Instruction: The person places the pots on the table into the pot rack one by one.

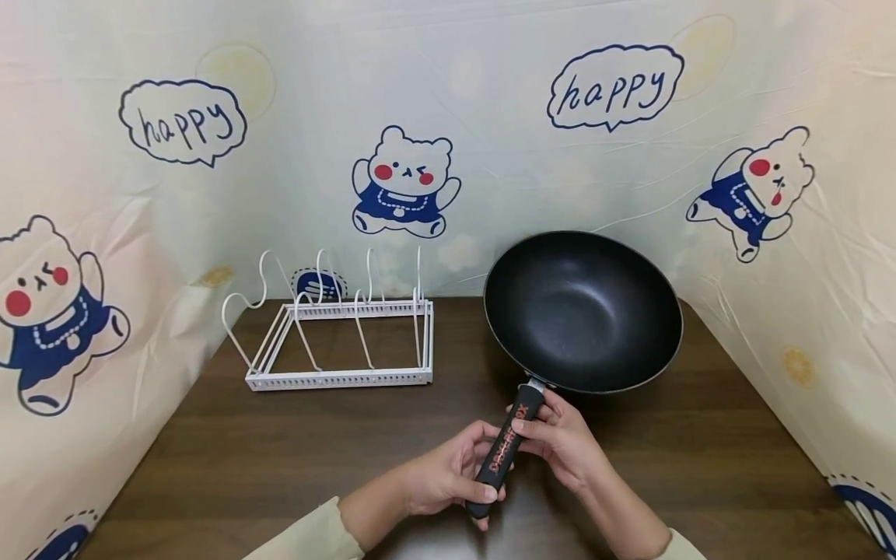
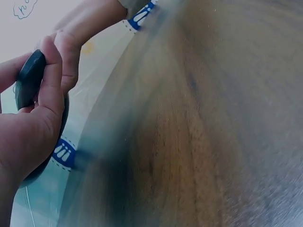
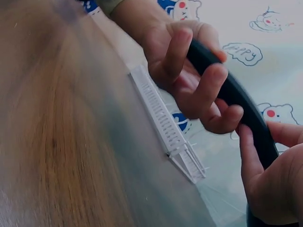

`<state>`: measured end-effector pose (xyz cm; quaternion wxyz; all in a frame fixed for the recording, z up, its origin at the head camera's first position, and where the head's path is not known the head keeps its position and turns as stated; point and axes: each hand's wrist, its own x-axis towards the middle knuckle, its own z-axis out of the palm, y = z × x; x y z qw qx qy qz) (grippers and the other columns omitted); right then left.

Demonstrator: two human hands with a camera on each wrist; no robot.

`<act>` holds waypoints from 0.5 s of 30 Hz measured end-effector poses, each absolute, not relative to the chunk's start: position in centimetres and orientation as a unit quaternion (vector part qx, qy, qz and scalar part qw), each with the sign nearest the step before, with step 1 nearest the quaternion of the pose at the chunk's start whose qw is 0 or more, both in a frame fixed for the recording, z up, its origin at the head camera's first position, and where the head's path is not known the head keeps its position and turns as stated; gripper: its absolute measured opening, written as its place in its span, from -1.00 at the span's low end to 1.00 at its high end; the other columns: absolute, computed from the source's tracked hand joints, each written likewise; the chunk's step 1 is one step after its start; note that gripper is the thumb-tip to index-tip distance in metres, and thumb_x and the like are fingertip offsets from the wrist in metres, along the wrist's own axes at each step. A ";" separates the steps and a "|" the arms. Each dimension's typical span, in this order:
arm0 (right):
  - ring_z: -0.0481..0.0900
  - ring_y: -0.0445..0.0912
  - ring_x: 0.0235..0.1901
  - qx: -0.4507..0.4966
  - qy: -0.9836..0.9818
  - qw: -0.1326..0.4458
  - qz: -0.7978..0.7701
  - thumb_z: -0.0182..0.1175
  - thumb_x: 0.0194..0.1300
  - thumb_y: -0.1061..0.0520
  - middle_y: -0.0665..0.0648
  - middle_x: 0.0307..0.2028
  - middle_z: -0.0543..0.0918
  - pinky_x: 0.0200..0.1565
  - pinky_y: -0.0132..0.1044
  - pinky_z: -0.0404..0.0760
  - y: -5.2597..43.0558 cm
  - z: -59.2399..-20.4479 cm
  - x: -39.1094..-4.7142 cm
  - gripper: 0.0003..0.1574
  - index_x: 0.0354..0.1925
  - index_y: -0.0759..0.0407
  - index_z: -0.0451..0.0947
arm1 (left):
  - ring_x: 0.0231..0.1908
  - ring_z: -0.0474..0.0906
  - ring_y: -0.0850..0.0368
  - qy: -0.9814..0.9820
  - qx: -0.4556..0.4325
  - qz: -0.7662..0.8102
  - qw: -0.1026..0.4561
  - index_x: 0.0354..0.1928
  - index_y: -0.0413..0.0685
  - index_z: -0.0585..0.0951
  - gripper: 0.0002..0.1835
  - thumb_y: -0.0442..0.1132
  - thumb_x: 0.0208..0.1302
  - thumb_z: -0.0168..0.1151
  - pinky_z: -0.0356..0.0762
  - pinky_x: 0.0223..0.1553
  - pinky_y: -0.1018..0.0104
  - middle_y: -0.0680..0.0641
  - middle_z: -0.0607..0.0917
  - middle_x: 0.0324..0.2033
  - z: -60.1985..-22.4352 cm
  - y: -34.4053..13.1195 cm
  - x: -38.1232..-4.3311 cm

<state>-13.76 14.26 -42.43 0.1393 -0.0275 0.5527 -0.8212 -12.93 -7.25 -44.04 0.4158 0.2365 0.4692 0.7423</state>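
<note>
A black wok (image 1: 581,311) tilts over the right side of the table, its dark inside turned toward me and its handle (image 1: 505,447) slanting down to the front. My left hand (image 1: 448,470) grips the handle near its end, thumb on top and fingers underneath. Closer to the bowl, my right hand (image 1: 565,445) pinches the same handle between thumb and fingers. The right wrist view shows both hands at the handle (image 3: 236,94), with the left hand's fingers (image 3: 215,78) curling up around its underside. In the left wrist view the handle's end (image 2: 31,78) sticks out between the left hand's fingers.
To the left on the brown wooden table (image 1: 280,459) stands a white wire rack (image 1: 339,379) with several upright curved dividers. A pale cloth (image 1: 490,171) printed with cartoon bears and the word "happy" hangs behind the table and along both sides.
</note>
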 end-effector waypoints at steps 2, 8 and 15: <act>0.66 -0.06 -0.25 -0.046 0.558 0.130 -0.818 0.20 0.18 0.49 0.22 -0.13 0.61 -0.17 -0.13 0.70 14.2 -42.5 -13.5 -0.24 0.29 0.43 0.14 | -0.18 0.59 0.04 0.455 0.241 0.746 0.422 0.30 -0.11 0.12 -0.29 -0.51 0.21 0.26 0.70 -0.37 0.10 -0.15 0.48 0.07 -44.2 -7.3 -12.6; 0.63 -0.10 -0.22 -0.078 0.560 0.127 -0.815 0.21 0.19 0.47 0.15 -0.14 0.58 -0.16 -0.15 0.69 14.1 -42.2 -12.7 -0.23 0.30 0.45 0.12 | -0.16 0.65 0.02 0.339 0.274 0.756 0.489 0.26 0.10 0.15 -0.43 -0.31 0.35 0.21 0.67 -0.22 0.07 -0.11 0.54 0.09 -45.7 -7.4 -12.8; 0.62 -0.11 -0.24 -0.104 0.562 0.114 -0.813 0.23 0.18 0.45 0.21 -0.09 0.58 -0.19 -0.19 0.69 14.1 -41.4 -12.3 -0.25 0.28 0.40 0.17 | -0.15 0.54 0.19 0.250 0.312 0.722 0.564 0.35 0.09 0.26 -0.43 -0.03 0.37 0.18 0.58 -0.10 0.21 0.05 0.58 -0.08 -46.8 -7.1 -13.2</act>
